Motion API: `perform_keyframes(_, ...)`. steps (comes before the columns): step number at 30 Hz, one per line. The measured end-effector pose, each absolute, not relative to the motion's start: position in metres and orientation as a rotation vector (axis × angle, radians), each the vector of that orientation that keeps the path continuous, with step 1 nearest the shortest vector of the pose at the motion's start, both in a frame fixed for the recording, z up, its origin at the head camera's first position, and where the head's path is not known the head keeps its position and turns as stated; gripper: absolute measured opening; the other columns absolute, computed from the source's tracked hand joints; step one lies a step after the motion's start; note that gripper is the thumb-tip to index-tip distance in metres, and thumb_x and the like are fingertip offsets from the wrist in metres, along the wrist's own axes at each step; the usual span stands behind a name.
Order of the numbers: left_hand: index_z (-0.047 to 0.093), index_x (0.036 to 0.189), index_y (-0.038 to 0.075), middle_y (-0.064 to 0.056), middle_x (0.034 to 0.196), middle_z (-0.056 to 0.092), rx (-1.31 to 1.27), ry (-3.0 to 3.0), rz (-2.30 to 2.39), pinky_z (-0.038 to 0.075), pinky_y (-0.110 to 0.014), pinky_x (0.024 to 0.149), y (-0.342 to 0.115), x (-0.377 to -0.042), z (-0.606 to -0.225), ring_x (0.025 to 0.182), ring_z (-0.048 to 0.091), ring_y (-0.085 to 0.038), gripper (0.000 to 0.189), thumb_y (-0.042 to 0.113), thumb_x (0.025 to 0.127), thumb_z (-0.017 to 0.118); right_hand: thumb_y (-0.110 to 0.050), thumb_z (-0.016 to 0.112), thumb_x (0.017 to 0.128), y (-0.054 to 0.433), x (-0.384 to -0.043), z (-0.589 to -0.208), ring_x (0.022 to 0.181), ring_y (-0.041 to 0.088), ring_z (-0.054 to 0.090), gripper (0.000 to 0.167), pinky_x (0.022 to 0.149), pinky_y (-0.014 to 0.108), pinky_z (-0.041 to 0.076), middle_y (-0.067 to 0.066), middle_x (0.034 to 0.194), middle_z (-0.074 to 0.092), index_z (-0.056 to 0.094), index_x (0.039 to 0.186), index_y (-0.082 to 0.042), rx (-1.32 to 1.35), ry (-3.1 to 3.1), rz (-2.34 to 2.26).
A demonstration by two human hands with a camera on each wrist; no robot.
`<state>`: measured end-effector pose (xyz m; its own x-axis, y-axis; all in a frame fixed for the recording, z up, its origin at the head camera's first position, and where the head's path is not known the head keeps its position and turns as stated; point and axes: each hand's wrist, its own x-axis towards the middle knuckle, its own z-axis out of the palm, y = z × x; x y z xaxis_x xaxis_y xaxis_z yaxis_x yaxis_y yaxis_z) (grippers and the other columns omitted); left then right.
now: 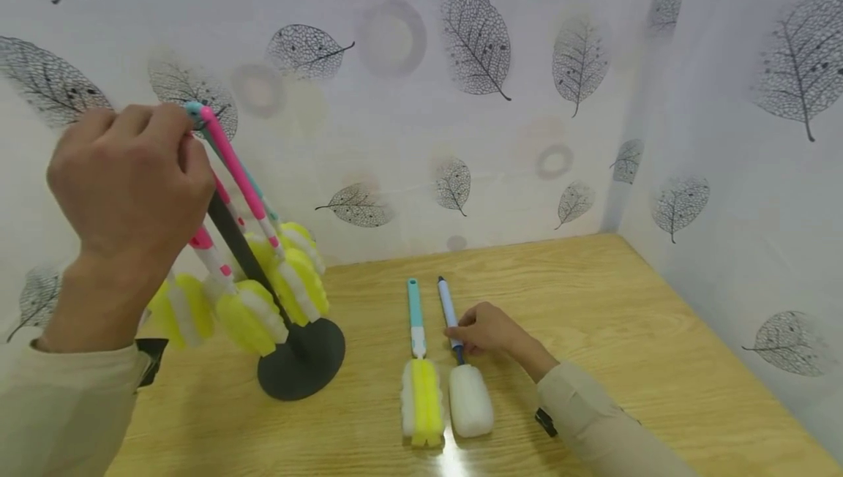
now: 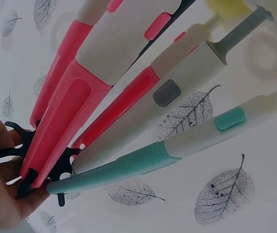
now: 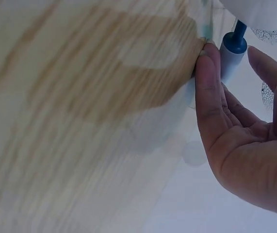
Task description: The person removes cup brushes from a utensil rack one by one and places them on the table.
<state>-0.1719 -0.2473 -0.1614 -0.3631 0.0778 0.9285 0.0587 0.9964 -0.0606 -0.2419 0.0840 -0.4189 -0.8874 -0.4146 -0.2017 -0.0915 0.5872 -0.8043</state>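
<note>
My left hand [image 1: 128, 177] grips the top of a dark stand [image 1: 301, 360] with a round base, at the left of the head view. Several sponge bottle brushes hang from its black hooks [image 2: 60, 167]; their handles [image 2: 65, 121] are pink, grey and teal, and their heads [image 1: 250, 316] yellow and white. My right hand [image 1: 490, 328] is at a pale-blue-handled bottle brush [image 1: 470, 400] with a white sponge head, lying on the table. In the right wrist view its handle [image 3: 231, 60] shows between the thumb and the nearly straight fingers [image 3: 208, 82].
Beside the blue-handled brush lies a teal-handled bottle brush [image 1: 421, 400] with a yellow and white head. The wooden table [image 1: 593, 301] ends against a wall [image 1: 408, 133] with a leaf pattern, and a second such wall stands at the right.
</note>
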Motion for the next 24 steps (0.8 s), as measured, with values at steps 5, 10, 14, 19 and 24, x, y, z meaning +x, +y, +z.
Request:
perform_keyframes(5,0.065,0.096,-0.007,-0.026,0.098,0.066,-0.106,-1.954,0.056,0.043,-0.059,0.069,-0.248,-0.171,-0.161,0.082,0.053,-0.047,0.034,0.009,0.092,0.035,-0.029,0.063,0.091,0.088,-0.247,-0.412,0.060,0.019,0.062,0.028,0.057,0.029,0.049,0.006,0.067,0.066,0.071,0.085,-0.004,-0.377,2.542,-1.126)
perform_keyframes(10,0.066,0.094,-0.007,-0.026,0.097,0.066,-0.138,-1.933,0.024,0.043,-0.059,0.067,-0.249,-0.170,-0.160,0.080,0.053,-0.048,0.036,0.011,0.092,0.034,-0.027,0.059,0.094,0.092,-0.257,-0.400,0.063,0.019,0.061,0.029,0.057,0.029,0.047,0.009,0.075,0.067,0.069,0.096,0.000,-0.366,2.602,-1.129)
perform_keyframes(14,0.065,0.087,-0.007,-0.026,0.091,0.066,-0.155,-1.929,-0.019,0.042,-0.059,0.064,-0.251,-0.168,-0.159,0.077,0.054,-0.048,0.041,0.020,0.090,0.036,-0.023,0.056,0.096,0.084,-0.265,-0.384,0.075,0.023,0.066,0.030,0.065,0.032,0.053,0.009,0.084,0.068,0.066,0.105,0.003,-0.463,2.569,-1.259)
perform_keyframes(19,0.062,0.079,-0.005,-0.025,0.079,0.065,-0.156,-1.956,-0.005,0.039,-0.056,0.059,-0.251,-0.167,-0.158,0.072,0.054,-0.046,0.053,0.041,0.092,0.040,-0.023,0.054,0.097,0.058,-0.272,-0.350,0.086,0.026,0.066,0.030,0.076,0.036,0.054,0.007,0.092,0.068,0.065,0.111,0.001,-0.650,2.475,-1.458)
perform_keyframes(24,0.059,0.075,-0.002,-0.024,0.076,0.063,-0.119,-1.955,-0.005,0.039,-0.054,0.058,-0.248,-0.169,-0.159,0.073,0.055,-0.044,0.056,0.049,0.093,0.045,-0.029,0.053,0.098,0.023,-0.269,-0.317,0.088,0.017,0.065,0.033,0.079,0.031,0.052,0.005,0.100,0.068,0.063,0.116,-0.004,-0.862,2.415,-1.564)
